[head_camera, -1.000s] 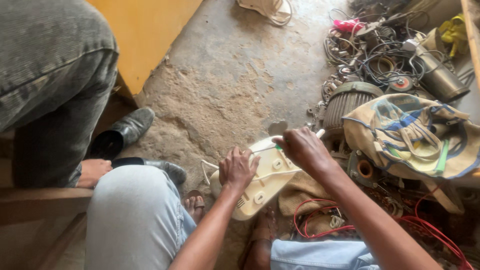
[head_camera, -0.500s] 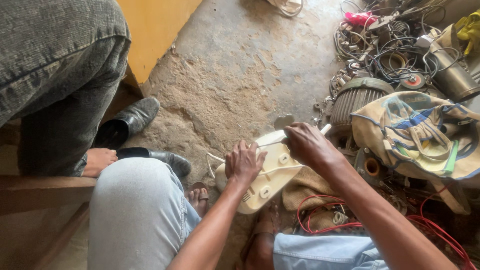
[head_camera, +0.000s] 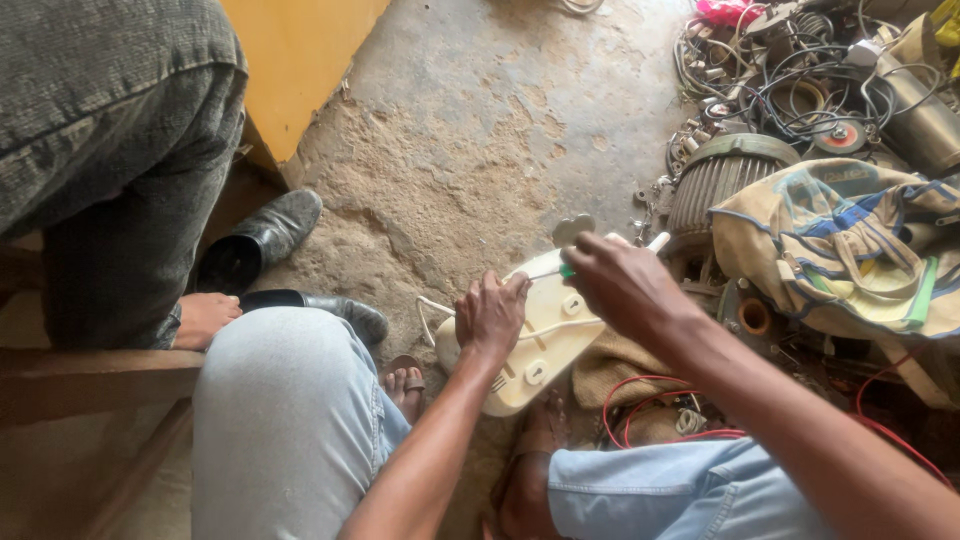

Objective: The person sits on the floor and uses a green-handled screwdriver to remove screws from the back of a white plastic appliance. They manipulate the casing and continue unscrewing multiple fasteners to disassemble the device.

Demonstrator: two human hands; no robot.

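A cream plastic appliance casing (head_camera: 545,335) rests low between my knees, underside up. My left hand (head_camera: 490,315) presses on its near left side and holds it steady. My right hand (head_camera: 620,285) grips a screwdriver with a green and white handle (head_camera: 566,269), its metal tip lying across the casing towards my left hand. A thin white cord (head_camera: 430,310) loops out from the casing's left end.
Another person in grey trousers (head_camera: 110,170) and black shoes (head_camera: 265,240) sits at the left on a wooden bench (head_camera: 90,375). At the right lie a worn cloth bag (head_camera: 850,250), a ribbed motor (head_camera: 720,175), tangled cables (head_camera: 790,80) and red wire (head_camera: 640,410). Bare concrete floor (head_camera: 480,130) lies ahead.
The view has shifted slightly. My hands and the casing stay together in much the same hold, with the screwdriver still on the casing.
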